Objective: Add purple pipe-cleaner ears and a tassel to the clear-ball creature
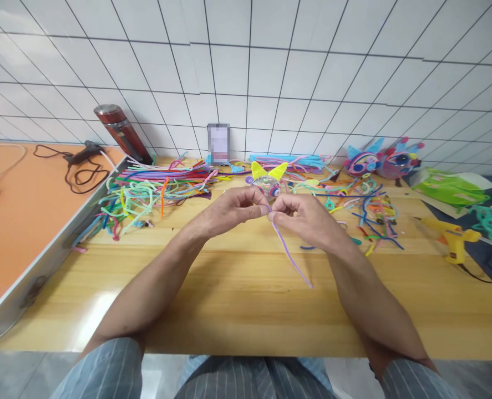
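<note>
A purple pipe cleaner (pixel 288 252) is pinched between the fingertips of both hands, its long end hanging down to the right above the wooden table. My left hand (pixel 238 209) closes thumb and forefinger on its upper end. Just beside it, my right hand (pixel 298 215) grips the same piece, the two thumbs almost touching. What shape the pinched end has is hidden by the fingers. Right behind the hands sits a clear round ornament (pixel 266 183) with two yellow pipe-cleaner ears (pixel 275 170), partly covered by my fingers.
Heaps of pipe cleaners (pixel 146 191) lie at left and right. Two decorated balls (pixel 364 160) stand at the back right. A yellow glue gun (pixel 454 238) rests on the right, near a green packet (pixel 449 188). A red thermos (pixel 123 133) and a phone (pixel 219 144) stand by the tiled wall.
</note>
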A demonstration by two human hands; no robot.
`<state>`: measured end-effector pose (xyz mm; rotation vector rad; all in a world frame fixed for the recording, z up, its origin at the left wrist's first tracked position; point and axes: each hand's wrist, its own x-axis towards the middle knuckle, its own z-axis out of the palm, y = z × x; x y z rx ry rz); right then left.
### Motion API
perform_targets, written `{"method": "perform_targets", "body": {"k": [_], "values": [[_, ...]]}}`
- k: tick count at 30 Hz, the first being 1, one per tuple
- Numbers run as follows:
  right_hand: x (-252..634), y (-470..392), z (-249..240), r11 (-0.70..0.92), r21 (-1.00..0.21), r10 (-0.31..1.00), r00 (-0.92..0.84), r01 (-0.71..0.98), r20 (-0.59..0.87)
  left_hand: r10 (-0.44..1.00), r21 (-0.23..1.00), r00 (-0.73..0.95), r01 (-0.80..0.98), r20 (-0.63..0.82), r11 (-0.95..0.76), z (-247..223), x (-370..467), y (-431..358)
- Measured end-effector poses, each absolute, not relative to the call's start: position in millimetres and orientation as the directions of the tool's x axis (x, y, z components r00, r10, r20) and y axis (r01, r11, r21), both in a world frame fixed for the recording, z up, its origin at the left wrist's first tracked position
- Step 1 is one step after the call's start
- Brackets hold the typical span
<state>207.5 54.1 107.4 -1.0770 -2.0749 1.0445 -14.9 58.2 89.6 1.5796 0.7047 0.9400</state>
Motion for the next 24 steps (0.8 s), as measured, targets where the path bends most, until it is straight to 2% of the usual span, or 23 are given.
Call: {"method": "perform_targets", "body": {"k": [4, 8, 10, 12, 15, 19, 24], "values": [[206.4, 56.3, 104.0, 0.362, -0.865, 0.861, -0.480, 0.349, 0.167, 0.924, 0.972, 0.352, -0.222, 0.152, -0.076, 84.6, -0.1, 52.0], [196.4, 61.0, 90.2, 0.300, -0.936, 0.893, -0.398, 0.183, 0.208, 0.990, 0.841, 0.136, -0.538, 0.022, 0.055, 73.7, 28.3, 39.0], [191.5, 62.9, 84.6, 0.218, -0.972, 0.897, -0.411, 0.087, 0.164, 0.994, 0.767, 0.099, -0.635, -0.035, 0.091, 68.7, 38.1, 35.4], [190.0, 64.6, 83.1, 0.174, -0.984, 0.896, -0.421, 0.043, 0.140, 0.991, 0.742, 0.120, -0.658, -0.063, 0.127, 65.3, 40.3, 36.7], [194.5, 66.3, 88.4, 0.198, -0.978, 0.894, -0.421, 0.059, 0.155, 0.978, 0.803, 0.207, -0.581, -0.013, 0.133, 64.6, 29.6, 46.4], [203.6, 66.5, 97.7, 0.210, -0.968, 0.869, -0.481, 0.138, 0.120, 0.944, 0.949, 0.307, -0.314, 0.122, -0.020, 72.0, 4.0, 59.9], [207.7, 64.5, 101.3, 0.217, -0.947, 0.849, -0.524, 0.238, 0.063, 0.902, 0.980, 0.384, -0.071, 0.198, -0.184, 85.0, -11.2, 61.4]]}}
